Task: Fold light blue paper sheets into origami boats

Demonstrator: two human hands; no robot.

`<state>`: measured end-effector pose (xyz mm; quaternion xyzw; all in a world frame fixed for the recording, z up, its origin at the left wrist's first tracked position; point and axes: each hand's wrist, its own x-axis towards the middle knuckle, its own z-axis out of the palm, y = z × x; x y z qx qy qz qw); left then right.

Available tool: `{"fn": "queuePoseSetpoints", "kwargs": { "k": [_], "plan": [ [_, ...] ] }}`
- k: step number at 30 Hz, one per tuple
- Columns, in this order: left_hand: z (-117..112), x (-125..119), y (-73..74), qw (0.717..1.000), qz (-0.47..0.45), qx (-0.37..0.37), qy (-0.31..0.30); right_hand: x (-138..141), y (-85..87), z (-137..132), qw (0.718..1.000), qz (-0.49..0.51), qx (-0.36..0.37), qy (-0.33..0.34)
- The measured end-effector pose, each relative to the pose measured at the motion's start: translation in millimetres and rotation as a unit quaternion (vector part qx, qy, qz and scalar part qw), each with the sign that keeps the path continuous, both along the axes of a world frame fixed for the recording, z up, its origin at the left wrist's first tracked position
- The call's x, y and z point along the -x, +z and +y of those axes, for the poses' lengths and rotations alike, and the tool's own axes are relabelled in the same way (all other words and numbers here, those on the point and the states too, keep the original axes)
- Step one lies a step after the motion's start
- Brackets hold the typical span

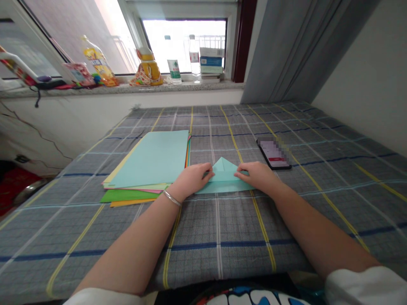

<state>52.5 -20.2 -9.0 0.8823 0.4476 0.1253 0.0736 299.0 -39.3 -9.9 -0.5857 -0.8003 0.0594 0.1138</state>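
A sheet of pale teal paper (pixel 224 180), folded into a pointed triangular shape, lies on a grey plaid cloth (pixel 203 258). My left hand (pixel 190 180) rests on its left side and my right hand (pixel 257 176) on its right, both fingers pressing the paper down. Just left of the folded sheet sits a loose stack of coloured paper (pixel 149 163), pale teal on top, with green, orange and pink edges showing below. My left hand's heel is close to that stack. A silver bangle (pixel 172 198) circles my left wrist.
A smartphone (pixel 274 153) with a blurred screen lies on the cloth to the right. Beyond the cloth's far edge, a window sill (pixel 127 89) holds plastic bottles, a yellow ornament and a pile of books. A grey curtain (pixel 286 46) and a wall stand at the right.
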Motion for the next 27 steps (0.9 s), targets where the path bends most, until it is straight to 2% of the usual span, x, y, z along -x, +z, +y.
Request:
{"fn": "queuePoseSetpoints", "kwargs": {
  "k": [7,11,20,27],
  "plan": [
    [1,-7,-6.6,0.998,0.013,-0.007,0.068,3,-11.4,9,0.997,0.058,0.003,-0.053],
    [1,-11,-11.9,0.996,0.015,-0.034,0.084,6,-16.2,13,0.997,0.059,-0.011,-0.043],
    [3,-15,-19.9,0.992,0.060,-0.093,0.068,9,-23.2,18,0.999,0.017,-0.033,-0.013],
    [1,-18,-21.8,0.983,0.089,-0.141,0.072,11,-25.1,19,0.999,0.007,-0.036,-0.023]
  ]
}}
